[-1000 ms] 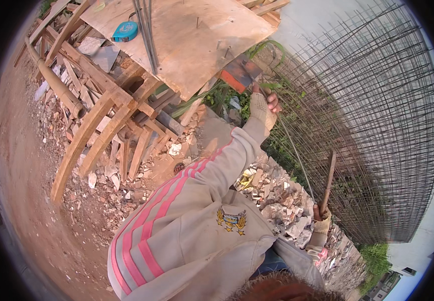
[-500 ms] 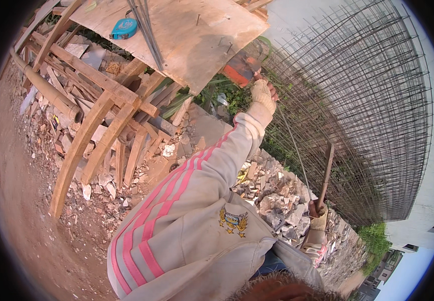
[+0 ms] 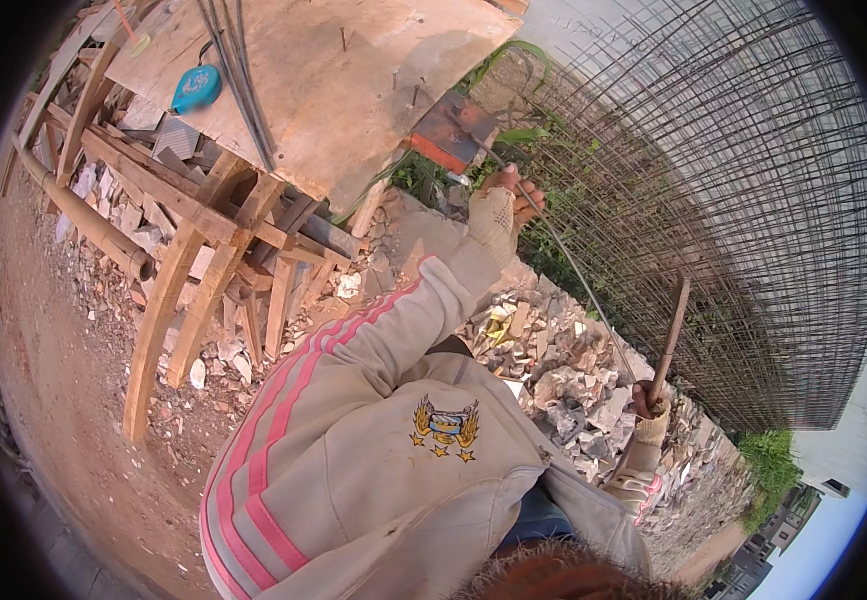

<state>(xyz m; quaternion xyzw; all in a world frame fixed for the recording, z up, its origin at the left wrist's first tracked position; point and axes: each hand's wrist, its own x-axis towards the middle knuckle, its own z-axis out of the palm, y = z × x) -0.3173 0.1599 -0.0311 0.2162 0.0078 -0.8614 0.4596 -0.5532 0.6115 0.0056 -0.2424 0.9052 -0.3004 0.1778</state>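
My left hand, in a cream fingerless knit glove, is closed around a thin metal rod. The rod's far end reaches over an orange-red block beside the plywood top. From there it slants down toward my right hand, also gloved, near the rubble at right. That hand is closed on a brownish bar that sticks up from its grip. The rod's near end meets the right hand, but I cannot tell how it is held there. My left sleeve is pale grey with pink stripes.
The plywood sheet bears a teal tape measure, several dark rods and upright nails. Its timber legs stand among scrap wood and rubble. Steel mesh leans along the wall at right. A bamboo pole lies left.
The rod's far end now shows beyond my left hand, over the orange-red block. The whole view has shifted, with the plywood and tape measure further left. Both hands keep their grip.
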